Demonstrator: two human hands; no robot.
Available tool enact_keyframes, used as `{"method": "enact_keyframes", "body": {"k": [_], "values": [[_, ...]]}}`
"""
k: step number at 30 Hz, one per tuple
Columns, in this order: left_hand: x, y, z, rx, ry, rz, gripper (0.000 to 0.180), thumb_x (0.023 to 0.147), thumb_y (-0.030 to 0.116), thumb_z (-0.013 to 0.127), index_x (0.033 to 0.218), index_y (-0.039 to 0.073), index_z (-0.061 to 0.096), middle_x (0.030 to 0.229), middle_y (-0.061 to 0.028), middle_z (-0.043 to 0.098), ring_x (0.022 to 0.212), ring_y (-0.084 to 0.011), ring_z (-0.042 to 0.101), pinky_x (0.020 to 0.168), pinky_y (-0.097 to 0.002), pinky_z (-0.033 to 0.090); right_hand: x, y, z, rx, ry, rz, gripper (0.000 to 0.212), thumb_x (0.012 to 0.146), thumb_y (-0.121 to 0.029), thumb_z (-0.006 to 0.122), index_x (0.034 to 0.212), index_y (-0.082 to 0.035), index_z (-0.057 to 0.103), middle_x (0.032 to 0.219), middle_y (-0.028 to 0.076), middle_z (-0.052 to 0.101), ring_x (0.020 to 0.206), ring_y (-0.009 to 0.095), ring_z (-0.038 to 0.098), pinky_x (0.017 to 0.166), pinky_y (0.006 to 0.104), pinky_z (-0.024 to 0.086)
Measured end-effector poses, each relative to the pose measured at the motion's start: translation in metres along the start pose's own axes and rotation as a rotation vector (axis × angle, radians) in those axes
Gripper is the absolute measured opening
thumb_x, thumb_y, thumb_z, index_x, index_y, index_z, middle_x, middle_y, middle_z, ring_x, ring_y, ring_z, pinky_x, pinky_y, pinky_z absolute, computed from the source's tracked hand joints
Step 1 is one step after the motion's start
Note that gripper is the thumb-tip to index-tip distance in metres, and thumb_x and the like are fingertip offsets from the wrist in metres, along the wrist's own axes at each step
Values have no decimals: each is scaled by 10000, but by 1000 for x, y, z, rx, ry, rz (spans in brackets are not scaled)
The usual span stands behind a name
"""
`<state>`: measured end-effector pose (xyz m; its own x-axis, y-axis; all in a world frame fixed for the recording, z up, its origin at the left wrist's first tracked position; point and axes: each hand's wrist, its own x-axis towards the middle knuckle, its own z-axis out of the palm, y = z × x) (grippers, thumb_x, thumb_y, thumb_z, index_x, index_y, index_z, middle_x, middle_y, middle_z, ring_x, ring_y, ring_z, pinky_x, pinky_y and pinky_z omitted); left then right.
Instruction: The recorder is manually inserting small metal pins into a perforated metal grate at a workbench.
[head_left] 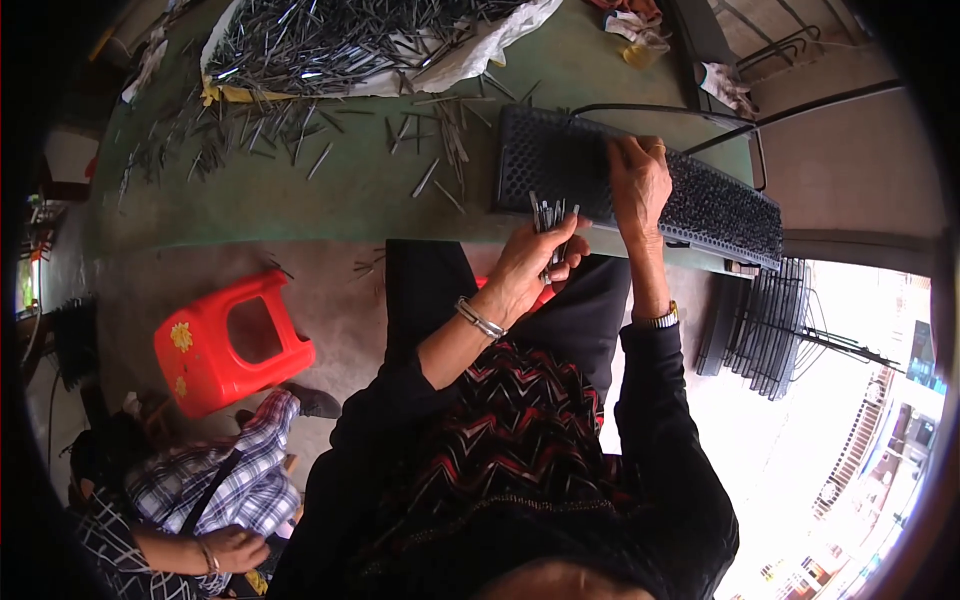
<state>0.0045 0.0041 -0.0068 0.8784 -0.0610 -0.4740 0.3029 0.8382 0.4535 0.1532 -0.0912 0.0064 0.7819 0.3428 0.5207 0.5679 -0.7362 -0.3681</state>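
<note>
My left hand (525,262) is closed around a bundle of thin grey metal rods (548,212), whose ends stick up past the fingers. It is just in front of a long black tray (530,165) with rows of holes, lying along the table's near edge at the right. Over the tray's middle, my right hand (640,185) points down with its fingers pinched together; whatever they hold is hidden. To the right of that hand, the tray is densely filled with dark upright pieces (725,200), while bare holes show at its left end.
A white sack (510,35) heaped with metal rods (340,45) covers the back of the green table (250,215). Loose rods (425,178) are scattered before it. Black bars (800,108) reach behind the tray. A red stool (215,345) and another person's hand (235,550) are at the left.
</note>
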Motion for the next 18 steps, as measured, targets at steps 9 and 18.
{"method": "enact_keyframes", "body": {"k": [9,18], "values": [[-1,1,-3,39,-36,54,277,901,261,627,1031,16,622,849,-109,678,657,-109,586,493,-211,359,-21,-4,-52,594,-668,23,211,828,-146,639,938,31,670,872,104,651,807,167,617,712,294,474],[-6,8,1,146,-166,-18,273,920,238,591,1063,5,590,978,-185,680,866,-238,690,458,-200,403,-23,-11,-67,691,-807,269,161,815,-121,612,882,21,649,833,70,636,791,141,609,711,252,470]]}}
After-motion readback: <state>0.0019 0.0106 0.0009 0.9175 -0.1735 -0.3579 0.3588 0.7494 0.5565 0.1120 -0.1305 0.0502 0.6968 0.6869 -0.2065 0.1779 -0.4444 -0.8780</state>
